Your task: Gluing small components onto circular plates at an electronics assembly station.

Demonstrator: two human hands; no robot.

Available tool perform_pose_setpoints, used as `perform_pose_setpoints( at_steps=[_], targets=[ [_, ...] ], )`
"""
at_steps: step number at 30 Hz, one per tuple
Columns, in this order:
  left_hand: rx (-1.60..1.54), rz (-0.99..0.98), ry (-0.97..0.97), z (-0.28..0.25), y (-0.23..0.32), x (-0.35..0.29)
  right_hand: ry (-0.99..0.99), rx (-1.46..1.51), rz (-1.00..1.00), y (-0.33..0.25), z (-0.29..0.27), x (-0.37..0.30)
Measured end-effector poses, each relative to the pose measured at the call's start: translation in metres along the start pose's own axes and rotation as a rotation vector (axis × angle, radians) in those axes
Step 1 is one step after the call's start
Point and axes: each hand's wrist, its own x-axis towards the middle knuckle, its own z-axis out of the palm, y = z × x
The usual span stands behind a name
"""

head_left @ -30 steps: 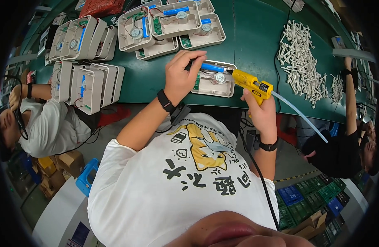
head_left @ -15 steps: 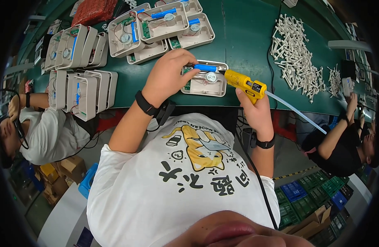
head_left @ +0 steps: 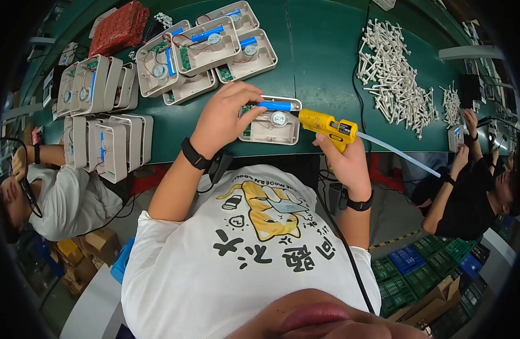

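Note:
A light grey plastic housing lies on the bench in front of me, with a round silver part, thin wires and a green circuit board inside. Along its far wall runs a blue cylindrical battery. My left hand is closed, thumb and fingers pinching the battery's left end. In my right hand is a yellow glue gun, its nozzle at the battery's right end by the housing's far right corner. A translucent glue stick sticks out of the gun's back. Glue at the tip cannot be made out.
Similar housings with blue batteries are piled at the far left, and others stand on edge nearer left. A heap of white plastic pieces covers the right of the green bench. Co-workers sit on both sides; a black cable crosses the bench.
The view has shifted, so the bench sits farther left and lower. My hands keep the battery and glue gun nearly as before. The co-worker at right has moved their hands around a white case.

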Motion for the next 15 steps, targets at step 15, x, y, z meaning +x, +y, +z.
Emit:
perform_pose_setpoints(
  at_steps=[15],
  targets=[
    [-0.400, -0.345, -0.219, 0.017, -0.015, 0.023, 0.012, 0.137, 0.139, 0.010, -0.005, 0.019]
  ],
)
